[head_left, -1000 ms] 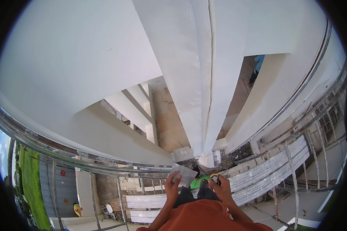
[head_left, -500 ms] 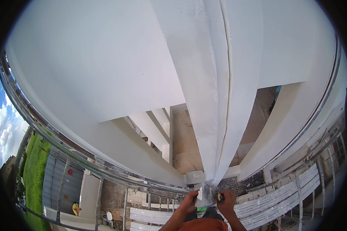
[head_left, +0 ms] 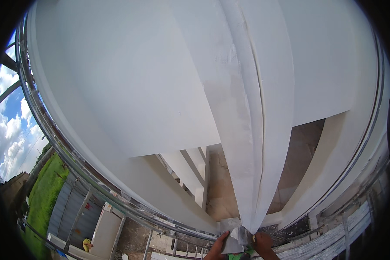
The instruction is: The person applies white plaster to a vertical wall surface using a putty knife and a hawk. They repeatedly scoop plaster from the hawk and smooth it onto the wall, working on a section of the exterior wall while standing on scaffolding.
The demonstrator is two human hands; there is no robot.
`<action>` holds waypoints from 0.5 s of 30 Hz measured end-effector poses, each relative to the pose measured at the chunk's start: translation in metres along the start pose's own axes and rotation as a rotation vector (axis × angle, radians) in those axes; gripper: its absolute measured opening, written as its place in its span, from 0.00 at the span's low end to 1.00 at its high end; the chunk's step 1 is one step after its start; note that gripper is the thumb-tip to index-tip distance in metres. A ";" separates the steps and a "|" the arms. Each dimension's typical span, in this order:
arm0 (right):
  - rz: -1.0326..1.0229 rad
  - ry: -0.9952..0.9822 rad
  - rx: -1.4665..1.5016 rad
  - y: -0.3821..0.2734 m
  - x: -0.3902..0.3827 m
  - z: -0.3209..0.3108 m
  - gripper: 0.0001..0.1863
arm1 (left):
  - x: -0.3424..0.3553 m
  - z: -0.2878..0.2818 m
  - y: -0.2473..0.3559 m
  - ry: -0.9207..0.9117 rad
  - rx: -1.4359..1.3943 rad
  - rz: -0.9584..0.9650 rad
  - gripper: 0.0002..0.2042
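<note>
At the lower edge my left hand (head_left: 218, 248) is closed on the side of a flat metal plate (head_left: 232, 248). A lump of white putty (head_left: 235, 234) lies on it. My right hand (head_left: 263, 243) is wrapped round the handle of a putty knife (head_left: 246, 236), whose broad grey blade is over the plate, at the putty. Both hands are low, near the foot of a white column (head_left: 229, 130) that has a groove running down it. Slightly rough, greyer patches show on the column's face.
White walls (head_left: 117, 86) flank the column, with openings below them. Metal scaffold rails (head_left: 112, 203) curve round on the left, and stained planks (head_left: 329, 236) lie at lower right. Far below at left are a person in yellow (head_left: 87, 245), a grey metal fence (head_left: 69, 208) and grass (head_left: 47, 184).
The view has tilted upward, so hands and column foot sit lower in the picture. The knife blade now shows over the plate beside the putty.
</note>
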State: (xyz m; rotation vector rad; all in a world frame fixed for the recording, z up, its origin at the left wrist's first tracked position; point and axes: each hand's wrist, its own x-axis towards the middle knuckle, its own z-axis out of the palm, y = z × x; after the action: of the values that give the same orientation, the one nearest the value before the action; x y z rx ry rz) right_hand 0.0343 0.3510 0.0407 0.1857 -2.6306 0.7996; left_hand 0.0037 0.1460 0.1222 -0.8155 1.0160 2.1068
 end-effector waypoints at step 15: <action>0.611 -0.028 0.831 -0.063 -0.003 -0.004 0.10 | 0.032 0.033 -0.005 0.071 -0.225 0.612 0.18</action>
State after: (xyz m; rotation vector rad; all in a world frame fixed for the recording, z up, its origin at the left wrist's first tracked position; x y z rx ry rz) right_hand 0.0532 0.3004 0.0744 -0.4157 -2.2107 2.0619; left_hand -0.0200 0.1849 0.1125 -0.7521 1.1892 2.7655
